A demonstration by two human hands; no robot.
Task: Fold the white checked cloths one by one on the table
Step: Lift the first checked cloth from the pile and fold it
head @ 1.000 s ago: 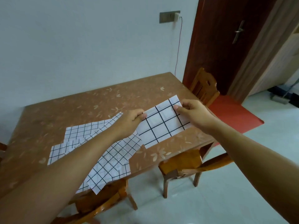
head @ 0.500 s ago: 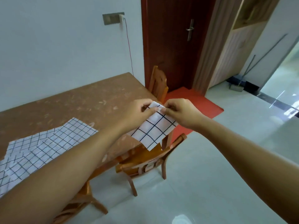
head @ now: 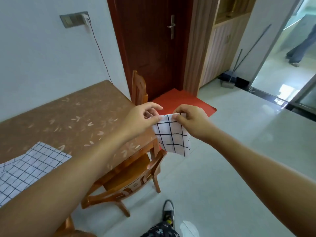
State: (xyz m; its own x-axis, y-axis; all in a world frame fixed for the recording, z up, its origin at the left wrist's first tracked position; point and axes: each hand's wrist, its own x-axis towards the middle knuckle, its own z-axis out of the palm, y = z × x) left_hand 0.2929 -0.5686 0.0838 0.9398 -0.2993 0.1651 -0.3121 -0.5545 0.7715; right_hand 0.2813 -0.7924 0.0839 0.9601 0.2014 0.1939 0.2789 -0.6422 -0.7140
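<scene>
the person's left hand and right hand meet at the top edge of a small folded white checked cloth, each pinching it between thumb and curled fingers, the two pinches close together. the cloth hangs straight down from this grip, in the air and clear of the table, whose near corner lies just left of and below the left hand. directly beneath the grip stands a wooden chair, pushed in at the table's end. well to the left of the grip, more white checked cloths lie flat and overlapping on the tabletop. beyond the grip a second chair stands beside a red mat before a dark door. far below the grip, the person's shoe rests on the pale floor.
</scene>
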